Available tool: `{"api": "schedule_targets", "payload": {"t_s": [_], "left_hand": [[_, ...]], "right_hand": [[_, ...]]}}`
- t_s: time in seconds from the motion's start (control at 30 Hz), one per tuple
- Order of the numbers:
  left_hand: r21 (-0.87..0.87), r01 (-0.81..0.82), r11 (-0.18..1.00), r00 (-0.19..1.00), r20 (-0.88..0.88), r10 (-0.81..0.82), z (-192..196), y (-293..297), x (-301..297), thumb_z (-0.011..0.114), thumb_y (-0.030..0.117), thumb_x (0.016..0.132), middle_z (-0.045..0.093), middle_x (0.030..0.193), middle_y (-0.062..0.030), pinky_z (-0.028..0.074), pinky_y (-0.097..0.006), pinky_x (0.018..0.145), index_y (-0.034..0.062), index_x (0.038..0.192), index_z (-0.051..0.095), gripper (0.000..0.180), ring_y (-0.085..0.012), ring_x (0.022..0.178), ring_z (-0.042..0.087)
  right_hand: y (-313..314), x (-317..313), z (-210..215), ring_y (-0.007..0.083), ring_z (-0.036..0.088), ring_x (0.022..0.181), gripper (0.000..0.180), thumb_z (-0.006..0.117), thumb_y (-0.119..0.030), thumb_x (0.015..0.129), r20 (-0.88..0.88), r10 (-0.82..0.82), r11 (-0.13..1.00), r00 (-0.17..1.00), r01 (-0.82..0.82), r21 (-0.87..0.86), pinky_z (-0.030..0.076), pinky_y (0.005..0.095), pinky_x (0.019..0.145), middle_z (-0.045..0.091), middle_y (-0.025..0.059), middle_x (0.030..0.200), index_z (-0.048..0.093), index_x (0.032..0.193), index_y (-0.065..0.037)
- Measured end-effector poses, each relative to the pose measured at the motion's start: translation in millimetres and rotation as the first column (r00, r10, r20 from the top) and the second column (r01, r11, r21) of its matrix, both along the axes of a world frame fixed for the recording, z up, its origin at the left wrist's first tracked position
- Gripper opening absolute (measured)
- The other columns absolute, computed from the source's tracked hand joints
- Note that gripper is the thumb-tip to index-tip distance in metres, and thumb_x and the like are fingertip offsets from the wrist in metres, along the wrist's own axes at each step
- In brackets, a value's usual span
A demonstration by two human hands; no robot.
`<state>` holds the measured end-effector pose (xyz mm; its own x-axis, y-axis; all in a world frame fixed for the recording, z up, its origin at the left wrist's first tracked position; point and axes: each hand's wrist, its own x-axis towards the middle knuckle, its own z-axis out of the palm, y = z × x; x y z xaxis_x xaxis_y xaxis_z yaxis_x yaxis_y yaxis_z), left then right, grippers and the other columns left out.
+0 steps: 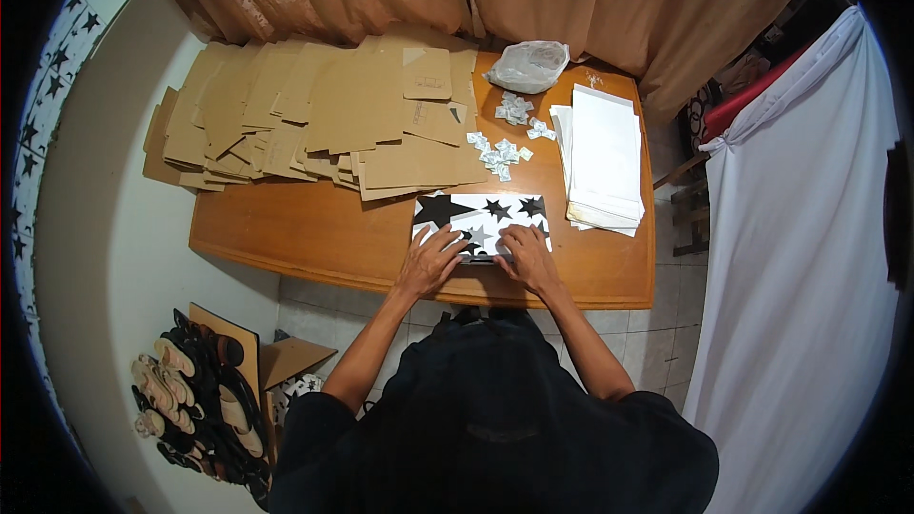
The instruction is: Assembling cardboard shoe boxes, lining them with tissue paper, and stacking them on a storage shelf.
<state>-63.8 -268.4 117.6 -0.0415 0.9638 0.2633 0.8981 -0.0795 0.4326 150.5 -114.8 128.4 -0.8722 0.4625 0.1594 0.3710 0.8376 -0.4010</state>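
Observation:
A white box (505,214) patterned with black and grey stars lies at the table's near edge; only its top and a dark strip along its near side show. My left hand (433,262) rests on the box's near left part, fingers spread over the top. On the near right part lies my right hand (526,255), its fingers likewise apart and bent a little. Both thumbs point inward along the near edge. Beyond the box are small pale packets (500,157) in loose clusters.
Overlapping brown cardboard sheets (352,100) cover the table's (305,243) far left. A stack of white sheets (605,157) lies right, near a clear plastic bag (528,67). Shoes (205,400) hang low at left. Brown curtains (590,0) and a white cloth (790,228) border the space.

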Motion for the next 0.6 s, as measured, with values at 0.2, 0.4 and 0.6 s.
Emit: {"api": "schedule_targets", "payload": {"t_s": [0.2, 0.4, 0.6], "left_hand": [[-0.026, 0.013, 1.000, 0.999, 0.049, -0.012, -23.2, -2.2, 2.8, 0.072, 0.010, 0.088, 0.062, 0.131, -0.0114, 0.031, -0.058, 0.116, 0.0107, 0.120, 0.068, 0.032, -0.0318, 0.136, 0.051], [-0.043, -0.004, 0.999, 0.995, 0.096, 0.008, -21.8, -8.6, -0.5, 0.074, 0.011, 0.087, 0.057, 0.137, -0.0168, 0.030, -0.060, 0.116, 0.0062, 0.120, 0.066, 0.034, -0.0355, 0.140, 0.045], [0.021, -0.317, 0.948, 0.914, 0.275, 0.300, -2.3, -23.6, -13.7, 0.077, 0.019, 0.087, 0.057, 0.132, -0.0227, 0.042, -0.051, 0.109, 0.0008, 0.122, 0.064, 0.042, -0.0385, 0.129, 0.053]], "right_hand": [[-4.6, 0.4, -25.5, 0.0273, 0.055, 0.121, 0.025, 0.075, -0.017, 0.083, -0.063, 0.042, 0.998, 0.997, -0.045, -0.037, 0.037, 0.0520, 0.107, 0.063, 0.0060, 0.120, 0.067, 0.106, -0.013], [-6.2, 5.2, -37.5, 0.0274, 0.054, 0.122, 0.022, 0.075, -0.013, 0.081, -0.111, 0.044, 0.998, 0.993, -0.049, -0.043, 0.036, 0.0519, 0.108, 0.063, 0.0058, 0.120, 0.068, 0.102, -0.013], [-6.4, 7.7, -41.6, 0.0274, 0.055, 0.122, 0.022, 0.077, -0.012, 0.080, -0.133, 0.041, 0.999, 0.990, -0.045, -0.026, 0.037, 0.0491, 0.106, 0.064, 0.0059, 0.120, 0.067, 0.100, -0.013]]}}
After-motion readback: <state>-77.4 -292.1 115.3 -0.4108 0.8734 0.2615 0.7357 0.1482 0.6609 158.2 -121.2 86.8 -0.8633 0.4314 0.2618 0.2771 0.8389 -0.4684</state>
